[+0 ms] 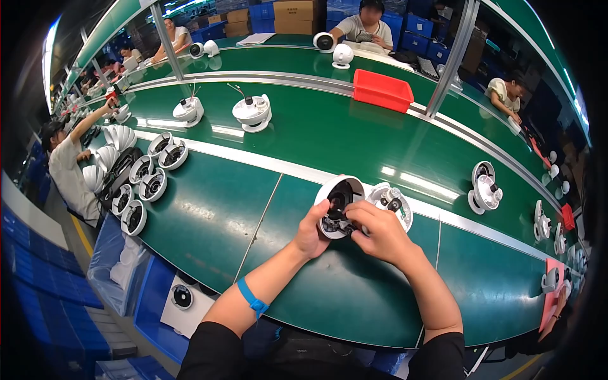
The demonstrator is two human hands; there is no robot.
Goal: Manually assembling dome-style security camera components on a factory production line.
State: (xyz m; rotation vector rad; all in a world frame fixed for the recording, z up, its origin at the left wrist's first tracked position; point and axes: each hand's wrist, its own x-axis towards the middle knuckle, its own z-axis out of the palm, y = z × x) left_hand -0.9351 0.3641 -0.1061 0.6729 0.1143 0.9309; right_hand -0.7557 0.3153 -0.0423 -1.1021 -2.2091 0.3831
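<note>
A white round camera housing [325,190] with black parts inside is tilted with its open side toward me. My left hand [309,234] is closed around its left and lower side. The fingers of my right hand [385,233] are bent and pinched together at the housing's inner right edge, over the black parts. Whatever is between those fingertips is hidden. Just behind my right hand, a second white unit [405,218] with a black and silver middle sits at the bench edge, partly covered by the hand.
Several open white housings [152,185] cluster at the left of the bench. White units with wires [252,113] stand on the green belt [304,136], another unit [486,190] at right. A red bin [382,92] lies beyond. Co-workers [76,164] sit at left and across.
</note>
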